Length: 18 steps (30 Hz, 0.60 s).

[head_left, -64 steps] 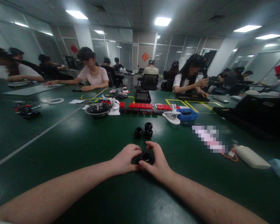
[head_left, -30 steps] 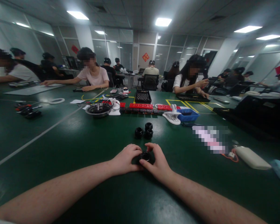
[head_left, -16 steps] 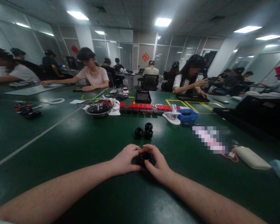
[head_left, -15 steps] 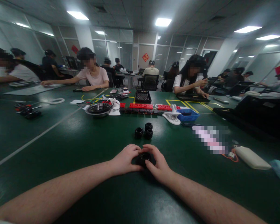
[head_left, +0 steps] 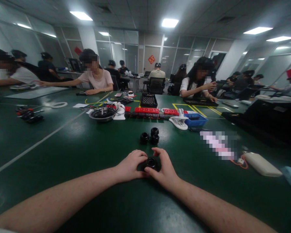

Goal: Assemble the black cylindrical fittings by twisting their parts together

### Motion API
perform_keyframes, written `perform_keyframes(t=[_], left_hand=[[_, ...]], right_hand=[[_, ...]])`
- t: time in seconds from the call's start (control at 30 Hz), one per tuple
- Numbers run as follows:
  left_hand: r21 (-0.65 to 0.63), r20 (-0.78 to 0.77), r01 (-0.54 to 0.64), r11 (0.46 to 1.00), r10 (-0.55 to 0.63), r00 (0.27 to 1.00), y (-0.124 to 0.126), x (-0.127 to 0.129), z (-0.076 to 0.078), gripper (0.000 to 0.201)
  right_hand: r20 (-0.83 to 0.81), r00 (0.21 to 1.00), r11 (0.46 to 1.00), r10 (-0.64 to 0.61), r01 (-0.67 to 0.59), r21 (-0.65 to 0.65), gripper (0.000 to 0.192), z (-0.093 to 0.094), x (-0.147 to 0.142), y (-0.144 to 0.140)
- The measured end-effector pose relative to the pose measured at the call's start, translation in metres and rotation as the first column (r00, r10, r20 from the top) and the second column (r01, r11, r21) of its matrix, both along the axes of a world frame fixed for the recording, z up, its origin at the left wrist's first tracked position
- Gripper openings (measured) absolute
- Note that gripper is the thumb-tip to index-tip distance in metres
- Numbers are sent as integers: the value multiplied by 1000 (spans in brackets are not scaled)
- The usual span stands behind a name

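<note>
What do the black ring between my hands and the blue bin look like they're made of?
Black ring: glossy, probably plastic or coated metal, given bright glints on its rim.
Blue bin: likely molded plastic, satin-looking, judging by its even color and thin walls.

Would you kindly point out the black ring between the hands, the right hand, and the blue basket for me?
Black ring point(head_left: 155, 164): head view, right side of its rim.
Right hand point(head_left: 166, 170): head view, back of the hand.
Blue basket point(head_left: 196, 122): head view, its near wall.

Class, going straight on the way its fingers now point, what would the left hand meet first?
The left hand would probably meet the black ring-shaped part first; whether they already touch is unclear.
</note>
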<state>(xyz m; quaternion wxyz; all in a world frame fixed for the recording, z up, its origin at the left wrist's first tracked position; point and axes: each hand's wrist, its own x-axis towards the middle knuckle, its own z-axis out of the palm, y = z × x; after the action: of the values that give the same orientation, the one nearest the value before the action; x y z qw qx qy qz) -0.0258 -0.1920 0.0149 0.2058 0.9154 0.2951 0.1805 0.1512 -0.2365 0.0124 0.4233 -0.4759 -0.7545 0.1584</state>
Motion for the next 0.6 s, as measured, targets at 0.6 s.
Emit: perform_keyframes(t=[0.6], left_hand=[[-34, 2, -9, 999, 9, 1000, -1, 1, 5, 33]], right_hand=[[-49, 995, 996, 86, -86, 9, 48, -2, -1, 0]])
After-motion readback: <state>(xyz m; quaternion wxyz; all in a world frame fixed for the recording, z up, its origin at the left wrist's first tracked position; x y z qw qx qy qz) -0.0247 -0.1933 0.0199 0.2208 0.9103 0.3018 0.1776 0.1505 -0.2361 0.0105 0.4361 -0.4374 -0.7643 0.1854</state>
